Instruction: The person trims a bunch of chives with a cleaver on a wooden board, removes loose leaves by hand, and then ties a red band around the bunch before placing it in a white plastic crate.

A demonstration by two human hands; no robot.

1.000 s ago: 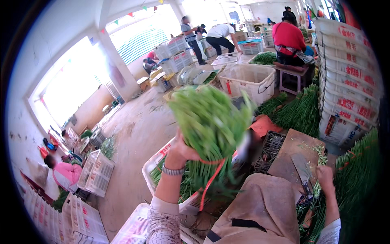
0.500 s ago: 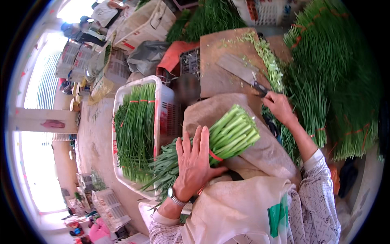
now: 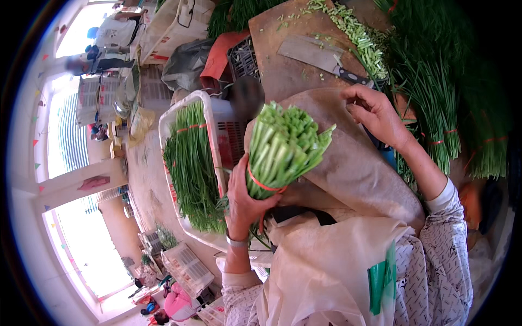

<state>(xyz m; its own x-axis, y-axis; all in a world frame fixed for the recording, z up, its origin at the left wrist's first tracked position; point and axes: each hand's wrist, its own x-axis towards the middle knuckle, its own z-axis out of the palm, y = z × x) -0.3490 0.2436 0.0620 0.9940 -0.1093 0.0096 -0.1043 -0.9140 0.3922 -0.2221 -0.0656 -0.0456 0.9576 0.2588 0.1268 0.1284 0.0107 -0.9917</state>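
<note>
A bundle of green leafy stalks (image 3: 285, 144), cut ends up and tied with a red band, is gripped in my left hand (image 3: 244, 198). Above the brown cloth on my lap (image 3: 348, 163), my right hand (image 3: 372, 111) is empty, its fingers loosely bent and apart. Just beyond it, a cleaver (image 3: 307, 54) with a dark handle lies on a worn board (image 3: 269, 24), beside a strip of chopped green pieces (image 3: 370, 51). A white basket (image 3: 204, 96) left of the bundle holds long banded greens (image 3: 190, 168).
Piles of banded greens (image 3: 435, 92) lie at the right. Red material (image 3: 215, 60), a grey sack (image 3: 182, 68) and a dark crate (image 3: 243, 57) sit beyond the basket. Other people (image 3: 117, 30) (image 3: 179, 301) are among stacked crates (image 3: 98, 100) and bins (image 3: 187, 269) toward the left.
The view has swung down to my lap. Since half a second ago, my right hand has left the knife handle, and my left hand has tilted the bundle's cut ends upward.
</note>
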